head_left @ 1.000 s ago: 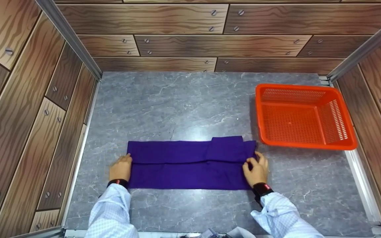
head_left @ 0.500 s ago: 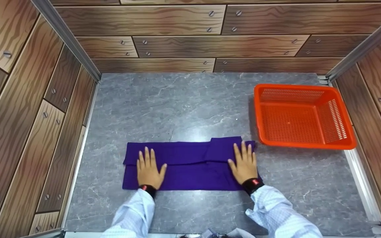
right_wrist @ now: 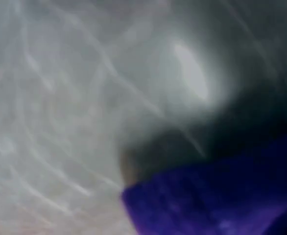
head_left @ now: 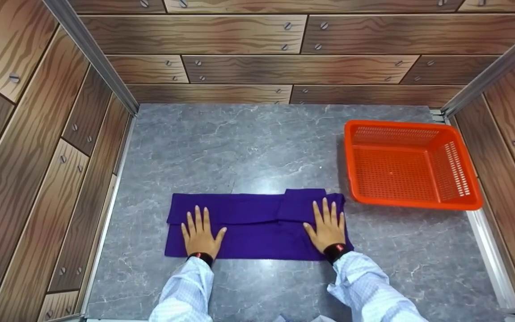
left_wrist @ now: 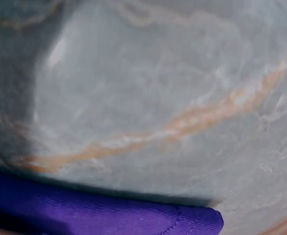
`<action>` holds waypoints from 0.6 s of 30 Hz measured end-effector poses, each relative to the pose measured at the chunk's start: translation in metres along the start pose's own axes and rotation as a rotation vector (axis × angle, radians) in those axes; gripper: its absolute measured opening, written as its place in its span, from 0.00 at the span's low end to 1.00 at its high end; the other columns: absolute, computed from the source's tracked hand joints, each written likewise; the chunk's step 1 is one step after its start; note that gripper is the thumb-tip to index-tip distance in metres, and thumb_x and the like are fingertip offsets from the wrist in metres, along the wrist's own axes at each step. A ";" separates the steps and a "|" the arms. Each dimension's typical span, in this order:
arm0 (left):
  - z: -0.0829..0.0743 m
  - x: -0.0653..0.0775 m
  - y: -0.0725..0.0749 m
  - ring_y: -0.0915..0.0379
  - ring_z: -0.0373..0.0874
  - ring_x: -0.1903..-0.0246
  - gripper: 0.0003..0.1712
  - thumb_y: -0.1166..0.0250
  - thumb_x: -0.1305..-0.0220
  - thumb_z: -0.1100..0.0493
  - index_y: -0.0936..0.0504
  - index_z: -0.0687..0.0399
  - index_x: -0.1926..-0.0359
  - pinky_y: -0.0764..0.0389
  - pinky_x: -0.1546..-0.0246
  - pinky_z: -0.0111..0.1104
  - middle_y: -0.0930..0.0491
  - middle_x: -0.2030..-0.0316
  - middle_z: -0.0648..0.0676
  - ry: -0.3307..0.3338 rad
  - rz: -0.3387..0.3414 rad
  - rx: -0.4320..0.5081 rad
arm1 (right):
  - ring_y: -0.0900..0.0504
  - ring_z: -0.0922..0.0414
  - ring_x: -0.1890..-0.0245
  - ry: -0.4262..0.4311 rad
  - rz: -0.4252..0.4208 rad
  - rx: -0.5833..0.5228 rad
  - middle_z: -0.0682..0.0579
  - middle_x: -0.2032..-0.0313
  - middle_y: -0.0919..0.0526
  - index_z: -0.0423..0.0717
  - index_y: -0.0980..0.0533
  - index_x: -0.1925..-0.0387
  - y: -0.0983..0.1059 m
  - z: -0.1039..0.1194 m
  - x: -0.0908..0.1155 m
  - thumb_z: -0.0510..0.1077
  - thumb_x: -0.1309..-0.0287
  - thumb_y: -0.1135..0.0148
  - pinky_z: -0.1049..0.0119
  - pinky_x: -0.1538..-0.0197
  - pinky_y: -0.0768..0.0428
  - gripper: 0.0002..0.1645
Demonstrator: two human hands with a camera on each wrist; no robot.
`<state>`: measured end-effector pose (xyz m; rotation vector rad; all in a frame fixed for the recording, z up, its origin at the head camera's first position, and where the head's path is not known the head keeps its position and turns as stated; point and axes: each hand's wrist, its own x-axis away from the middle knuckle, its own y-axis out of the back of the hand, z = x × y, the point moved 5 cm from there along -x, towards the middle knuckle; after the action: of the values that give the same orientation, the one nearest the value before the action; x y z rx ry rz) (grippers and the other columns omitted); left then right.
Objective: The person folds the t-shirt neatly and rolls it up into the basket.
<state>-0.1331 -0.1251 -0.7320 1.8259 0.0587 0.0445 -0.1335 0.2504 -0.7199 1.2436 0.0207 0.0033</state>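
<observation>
A purple piece of clothing or cloth point(head_left: 248, 239), folded into a long flat strip, lies crosswise near the front of the grey marbled table. My left hand point(head_left: 202, 235) rests flat on its left part, fingers spread and pointing away from me. On the right part lies my right hand point(head_left: 328, 228), also flat with spread fingers, beside a smaller folded flap point(head_left: 300, 205) that sticks out past the strip's far edge. The left wrist view catches a stitched edge of the purple fabric point(left_wrist: 182, 220); the right wrist view has a blurred corner of the fabric point(right_wrist: 182, 200).
An orange-red plastic basket point(head_left: 418, 205) with perforated sides stands at the right, beyond my right hand. Wood-patterned walls point(head_left: 239, 36) enclose the table point(head_left: 221, 143) at the back and both sides, with metal rails along the corners.
Both hands have let go of the strip's short ends and moved inward onto its top, fingers now straight and spread. The cloth has hardly shifted.
</observation>
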 end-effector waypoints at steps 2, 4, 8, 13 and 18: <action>0.000 -0.002 0.001 0.70 0.56 0.29 0.49 0.52 0.44 0.27 0.54 0.45 0.28 0.64 0.33 0.54 0.60 0.28 0.53 0.001 -0.005 -0.001 | 0.60 0.41 0.30 -0.028 -0.011 -0.043 0.45 0.29 0.52 0.52 0.47 0.30 0.004 0.002 -0.006 0.64 0.42 0.51 0.39 0.35 0.63 0.43; 0.000 -0.001 0.002 0.70 0.56 0.29 0.49 0.51 0.44 0.28 0.53 0.45 0.28 0.64 0.33 0.54 0.59 0.28 0.54 0.009 -0.001 0.003 | 0.57 0.42 0.30 -0.067 -0.039 -0.092 0.43 0.31 0.49 0.50 0.45 0.31 0.011 0.005 -0.013 0.62 0.42 0.49 0.39 0.35 0.61 0.41; 0.001 0.001 0.002 0.70 0.56 0.30 0.49 0.51 0.44 0.28 0.53 0.44 0.28 0.65 0.34 0.54 0.60 0.28 0.54 0.013 0.001 -0.001 | 0.47 0.41 0.34 -0.134 -0.109 -0.175 0.38 0.35 0.42 0.45 0.39 0.35 0.031 0.012 -0.038 0.52 0.42 0.46 0.41 0.36 0.52 0.35; 0.000 -0.002 0.001 0.70 0.57 0.30 0.48 0.53 0.43 0.27 0.53 0.45 0.28 0.64 0.34 0.55 0.60 0.28 0.55 -0.005 0.004 -0.005 | 0.39 0.40 0.38 -0.096 -0.061 -0.102 0.38 0.37 0.37 0.42 0.35 0.39 0.049 0.022 -0.077 0.44 0.46 0.42 0.41 0.40 0.41 0.32; 0.000 -0.003 0.000 0.72 0.57 0.30 0.49 0.53 0.43 0.27 0.54 0.44 0.28 0.66 0.34 0.54 0.62 0.28 0.54 0.006 0.036 0.000 | 0.36 0.42 0.39 -0.040 0.049 -0.029 0.41 0.41 0.30 0.43 0.32 0.42 0.048 0.034 -0.091 0.42 0.45 0.43 0.40 0.41 0.40 0.27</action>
<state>-0.1365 -0.1249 -0.7323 1.8269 0.0307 0.0756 -0.2239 0.2322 -0.6625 1.2148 -0.0445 0.0209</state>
